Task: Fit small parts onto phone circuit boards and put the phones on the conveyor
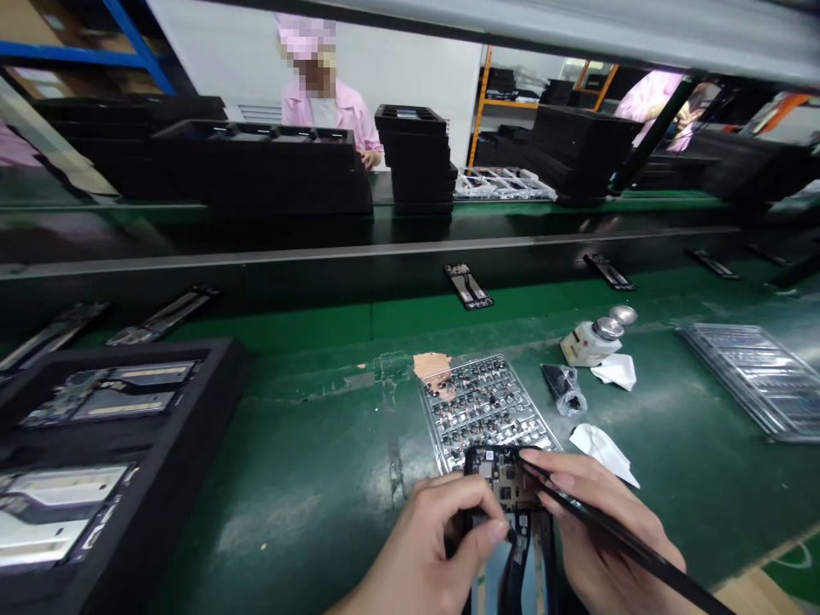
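An opened smartphone [506,487] lies at the front, its circuit board and light blue inner faces showing. A black flex cable [514,564] runs down its middle. My left hand [442,538] is over the phone's left side, thumb and forefinger pinched together on a small black end beside that cable. In my right hand [608,521] are black tweezers [631,547], their tips at the phone's upper right corner. The right fingers also rest along the phone's right edge. Just behind the phone sits a clear tray [487,401] with rows of small components.
A black foam tray [211,384] holding opened phones stands left. At right are a dispenser bottle [586,343], white wipes [606,451], a small plastic bag [565,389] and stacked clear trays [759,371]. More phones [469,286] lie along the back strip. A co-worker [330,107] sits opposite.
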{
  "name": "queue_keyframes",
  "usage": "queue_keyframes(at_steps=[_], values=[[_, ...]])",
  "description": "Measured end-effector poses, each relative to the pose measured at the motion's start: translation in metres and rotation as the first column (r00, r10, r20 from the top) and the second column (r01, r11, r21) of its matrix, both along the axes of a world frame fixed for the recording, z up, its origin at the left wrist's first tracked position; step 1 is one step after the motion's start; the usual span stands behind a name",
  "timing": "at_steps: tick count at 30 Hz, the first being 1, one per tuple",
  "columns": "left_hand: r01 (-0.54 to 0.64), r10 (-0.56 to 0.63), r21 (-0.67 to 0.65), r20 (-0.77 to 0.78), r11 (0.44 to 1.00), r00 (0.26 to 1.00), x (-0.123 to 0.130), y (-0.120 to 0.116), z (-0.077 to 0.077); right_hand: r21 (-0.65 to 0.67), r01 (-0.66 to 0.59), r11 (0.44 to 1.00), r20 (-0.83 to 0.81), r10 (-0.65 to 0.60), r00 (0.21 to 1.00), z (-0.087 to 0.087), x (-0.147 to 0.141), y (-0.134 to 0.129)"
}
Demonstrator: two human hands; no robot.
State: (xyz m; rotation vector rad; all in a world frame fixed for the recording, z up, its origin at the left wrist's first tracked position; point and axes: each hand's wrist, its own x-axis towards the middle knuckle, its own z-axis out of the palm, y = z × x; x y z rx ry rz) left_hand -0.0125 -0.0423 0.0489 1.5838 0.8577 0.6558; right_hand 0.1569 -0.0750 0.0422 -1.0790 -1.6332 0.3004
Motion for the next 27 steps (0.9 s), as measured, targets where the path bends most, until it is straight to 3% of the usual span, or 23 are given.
queue_keyframes(at_steps=[9,19,27], values=[[-0.013,0.014,0.029,-0.048,1.000,0.999,0.0002,-0.0028,-0.0017,0.065,-0.022,0.998,0.046,0.019,0.999,-0.0094,0.0028,0.0020],[-0.011,0.012,0.018,-0.060,1.000,0.998,0.0003,-0.0034,-0.0019,0.060,-0.066,0.996,0.122,0.058,0.991,-0.0045,0.0040,0.0004],[-0.007,0.008,0.013,-0.076,1.000,0.997,-0.0010,-0.0056,-0.0001,0.019,-0.003,1.000,0.150,0.000,0.989,-0.0040,0.0027,-0.0010]])
